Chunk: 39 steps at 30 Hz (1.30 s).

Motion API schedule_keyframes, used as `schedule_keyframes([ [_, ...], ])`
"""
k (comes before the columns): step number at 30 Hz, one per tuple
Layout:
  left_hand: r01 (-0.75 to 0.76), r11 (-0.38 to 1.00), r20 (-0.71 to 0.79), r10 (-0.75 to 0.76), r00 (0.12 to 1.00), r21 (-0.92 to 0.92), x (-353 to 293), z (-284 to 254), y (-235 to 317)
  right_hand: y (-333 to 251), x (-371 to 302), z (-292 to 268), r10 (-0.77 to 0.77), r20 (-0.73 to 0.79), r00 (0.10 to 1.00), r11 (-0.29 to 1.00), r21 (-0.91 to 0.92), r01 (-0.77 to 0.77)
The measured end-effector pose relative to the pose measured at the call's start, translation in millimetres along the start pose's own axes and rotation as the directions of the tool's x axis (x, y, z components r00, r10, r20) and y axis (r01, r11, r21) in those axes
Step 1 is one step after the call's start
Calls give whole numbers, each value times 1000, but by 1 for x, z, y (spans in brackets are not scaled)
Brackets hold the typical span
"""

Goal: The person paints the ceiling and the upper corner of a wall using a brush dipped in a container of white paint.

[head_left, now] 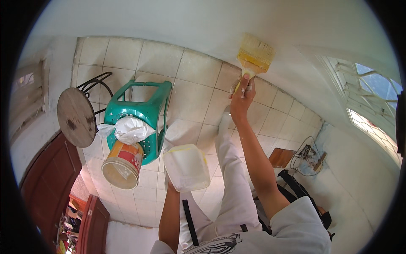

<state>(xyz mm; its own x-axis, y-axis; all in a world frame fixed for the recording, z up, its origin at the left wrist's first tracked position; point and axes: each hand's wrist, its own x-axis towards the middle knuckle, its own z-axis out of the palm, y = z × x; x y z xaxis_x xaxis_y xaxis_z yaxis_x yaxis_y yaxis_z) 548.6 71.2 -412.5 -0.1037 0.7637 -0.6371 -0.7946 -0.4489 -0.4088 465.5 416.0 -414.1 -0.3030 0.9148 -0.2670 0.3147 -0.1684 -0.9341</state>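
Observation:
My right hand [242,91] is closed round the handle of a wide paintbrush [255,54], with yellow on its bristles and ferrule. The arm is stretched forward, and the brush lies at the pale wall [169,21]; whether the bristles touch it is hard to tell. White smears mark the fingers. Lower and to the left, my left arm [170,203] reaches up behind a whitish, rounded rectangular plastic container [186,167] and holds it up in front of my legs. The container hides the left hand's fingers. Some yellow shows along its rim.
A green plastic stool [152,114] stands on the tiled floor, bearing a white plastic bag [131,129] and a paint bucket [122,167]. Beside it is a round-topped stool [76,117]. Cables [311,158] and a brown board [281,158] lie at right, below a barred window [368,84].

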Motion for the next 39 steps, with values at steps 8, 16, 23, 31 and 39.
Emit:
schedule_keyframes([
  [8,7,1000,-52,-6,999,27,-1,-29,16,200,94,39,64,-54,996,979,-190,-73],
  [16,-23,1000,-142,24,990,8,-9,-78,20,275,130,52,525,124,842,851,-81,-519],
  [23,10,1000,-93,-11,996,-13,4,-46,1,168,90,27,213,85,973,956,-224,-190],
  [31,26,999,-33,-25,999,20,12,-43,7,117,47,29,-113,-47,992,993,-50,111],
  [39,-3,1000,-39,4,999,30,8,-80,27,291,124,80,242,-56,969,891,-382,-245],
])
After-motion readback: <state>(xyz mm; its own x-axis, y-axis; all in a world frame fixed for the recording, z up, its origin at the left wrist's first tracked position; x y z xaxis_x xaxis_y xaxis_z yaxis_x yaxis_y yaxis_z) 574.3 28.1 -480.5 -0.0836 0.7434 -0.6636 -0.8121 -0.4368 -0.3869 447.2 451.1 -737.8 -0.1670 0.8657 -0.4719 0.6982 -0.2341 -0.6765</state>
